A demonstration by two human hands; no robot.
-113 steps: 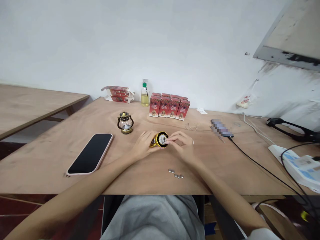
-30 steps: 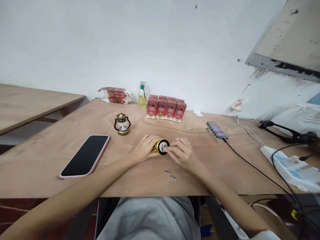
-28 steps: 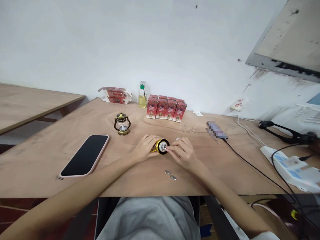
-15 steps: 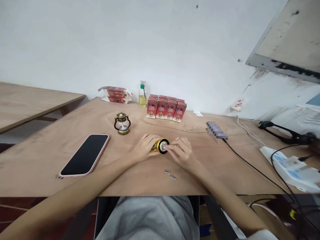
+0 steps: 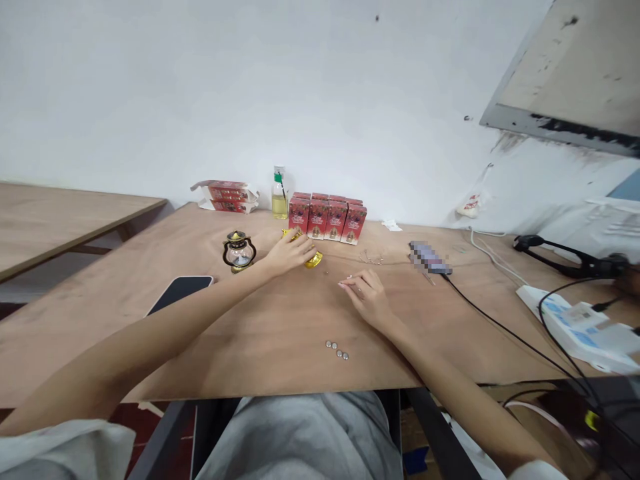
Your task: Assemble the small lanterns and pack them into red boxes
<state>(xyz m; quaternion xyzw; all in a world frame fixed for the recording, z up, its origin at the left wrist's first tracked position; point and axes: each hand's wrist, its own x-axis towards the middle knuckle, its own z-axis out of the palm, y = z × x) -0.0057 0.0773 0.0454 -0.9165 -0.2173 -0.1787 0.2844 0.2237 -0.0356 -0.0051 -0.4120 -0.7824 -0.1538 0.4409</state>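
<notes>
My left hand point(image 5: 294, 253) is wrapped over a small gold lantern point(image 5: 313, 260), lying on its side in front of the red boxes; the hand covers most of it. My right hand point(image 5: 369, 297) hovers low over the table with its fingers drawn together, and whatever is between the fingertips is too small to make out. Several silver button cells point(image 5: 339, 353) lie near the table's front edge. Left of my left hand stands a bronze-coloured lantern point(image 5: 239, 252) with a clear globe, upright.
Red printed boxes point(image 5: 327, 220) stand at the back, beside a bottle of yellow liquid point(image 5: 280, 200) and an opened red carton point(image 5: 227, 197). My left forearm partly covers a phone point(image 5: 183, 291). Rightward are a cabled phone point(image 5: 430, 258) and a white power strip point(image 5: 570, 327).
My left hand has carried the gold lantern back and left, away from my right hand, towards the boxes. My right hand has come off the lantern's base and stays over the middle.
</notes>
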